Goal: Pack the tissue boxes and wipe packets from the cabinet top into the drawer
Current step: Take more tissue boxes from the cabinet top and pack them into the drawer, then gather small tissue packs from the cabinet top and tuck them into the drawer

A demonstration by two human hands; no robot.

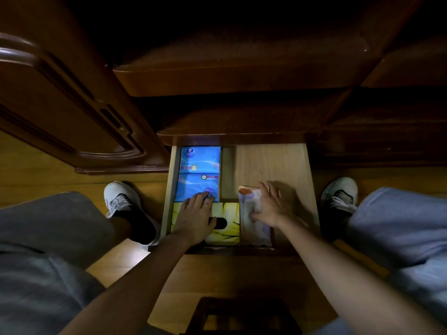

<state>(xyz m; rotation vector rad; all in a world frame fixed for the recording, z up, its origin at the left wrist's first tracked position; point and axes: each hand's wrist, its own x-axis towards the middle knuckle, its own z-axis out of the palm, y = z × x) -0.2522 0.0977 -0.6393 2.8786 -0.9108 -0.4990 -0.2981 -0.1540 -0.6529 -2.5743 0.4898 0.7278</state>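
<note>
The open wooden drawer (278,163) lies below me between my feet. Two blue tissue packs (200,159) (196,186) lie one behind the other along its left side. A yellow tissue box (227,234) sits at the front left. My left hand (193,220) rests flat on the yellow box, its fingertips reaching the nearer blue pack. A white and orange wipe packet (250,206) lies lengthwise right of the yellow box. My right hand (271,206) holds this packet from its right side, fingers along it; the hand is blurred.
The drawer's right half shows bare wood. A dark cabinet top (242,76) overhangs the drawer's back. A cabinet door (60,105) stands open at left. My shoes (121,198) (341,194) flank the drawer. A dark wooden stool (242,315) stands under me.
</note>
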